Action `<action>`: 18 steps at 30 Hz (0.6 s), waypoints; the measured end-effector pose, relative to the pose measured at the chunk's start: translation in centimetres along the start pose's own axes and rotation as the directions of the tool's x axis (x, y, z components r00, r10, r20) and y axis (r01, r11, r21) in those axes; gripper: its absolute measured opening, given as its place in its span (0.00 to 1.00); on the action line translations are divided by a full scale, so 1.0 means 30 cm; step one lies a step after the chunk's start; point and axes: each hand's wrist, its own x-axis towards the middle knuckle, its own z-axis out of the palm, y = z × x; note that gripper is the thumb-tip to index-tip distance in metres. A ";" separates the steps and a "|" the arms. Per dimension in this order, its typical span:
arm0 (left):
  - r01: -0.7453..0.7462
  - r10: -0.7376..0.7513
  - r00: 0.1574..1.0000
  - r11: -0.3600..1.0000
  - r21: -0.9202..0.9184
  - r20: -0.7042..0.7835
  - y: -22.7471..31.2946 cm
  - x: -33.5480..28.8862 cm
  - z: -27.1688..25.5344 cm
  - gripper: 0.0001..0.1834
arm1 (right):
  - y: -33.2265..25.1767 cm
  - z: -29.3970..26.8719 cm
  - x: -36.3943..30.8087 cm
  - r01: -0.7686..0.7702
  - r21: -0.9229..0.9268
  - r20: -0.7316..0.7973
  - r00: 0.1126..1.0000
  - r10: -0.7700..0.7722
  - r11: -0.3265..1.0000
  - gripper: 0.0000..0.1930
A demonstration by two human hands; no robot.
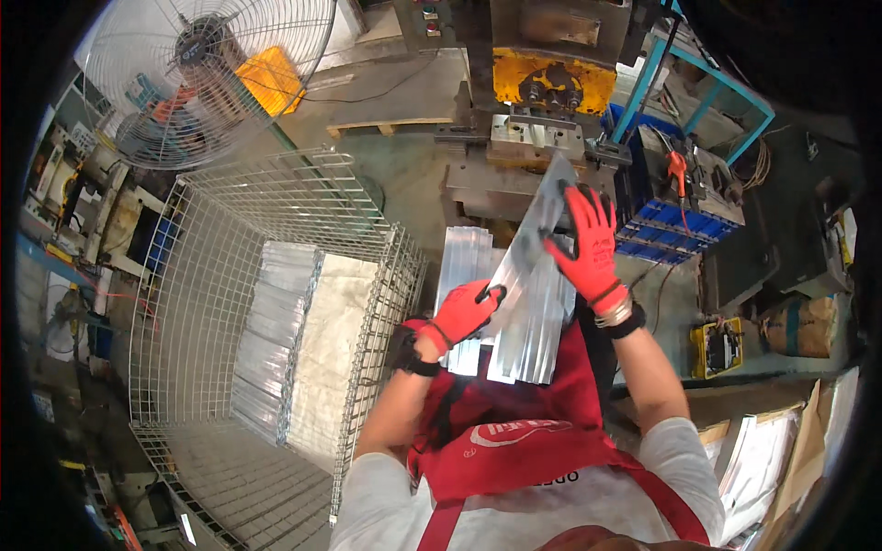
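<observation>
While the left grip [467, 314], in a red glove with black fingertips, is closed on the lower left edge of a metal strip [525, 253], its thumb lying over the face, the right grip [588, 241] is at the strip's right edge, gloved alike. Its fingers are partly spread, and its thumb lies toward the face; whether it pinches the metal I cannot tell.

The strip is long, flat and silvery, with straight edges and a smooth, mirror-like face that carries pale streaks of reflected light. It is held aslant in front of the person's body, the far end raised and leaning right, above two piles of similar strips: a left pile [466, 250] and a right pile [531, 347], both bright and lengthwise to the body. What carries the piles is hidden.

Nearest the body is a red apron [514, 459]. To the left stands a wire mesh basket [363, 372], holding a row of silvery strips [265, 358] beside a cream-coloured sheet [338, 335]. Beyond the strip is a machine with a yellow plate [597, 87]; right of it, an orange air gun [678, 168] rests on a blue crate [654, 246]. A caged fan [202, 46] stands at upper left.
</observation>
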 end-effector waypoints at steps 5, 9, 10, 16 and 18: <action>-0.412 0.382 0.905 0.681 0.606 0.186 0.053 -0.123 -0.064 0.12 | -0.064 -0.085 -0.056 0.451 0.008 0.562 0.736 -0.377 0.893 0.28; -0.409 0.549 0.836 0.617 0.672 0.005 0.084 -0.141 -0.108 0.18 | -0.012 -0.040 -0.113 0.362 0.026 0.726 0.634 -0.267 0.932 0.18; -0.391 0.600 0.776 0.700 0.597 -0.195 0.080 -0.126 -0.118 0.18 | 0.009 -0.045 -0.118 0.291 0.078 0.648 0.712 -0.270 0.954 0.16; -0.289 0.148 0.929 0.861 -0.419 -0.339 -0.224 0.050 -0.047 0.20 | 0.123 0.099 -0.105 -0.669 0.570 0.503 0.743 0.442 0.476 0.11; -0.089 0.088 0.995 0.710 -0.699 -0.038 -0.310 0.106 0.062 0.23 | 0.162 0.156 -0.079 -0.688 0.630 0.502 0.715 0.487 0.359 0.08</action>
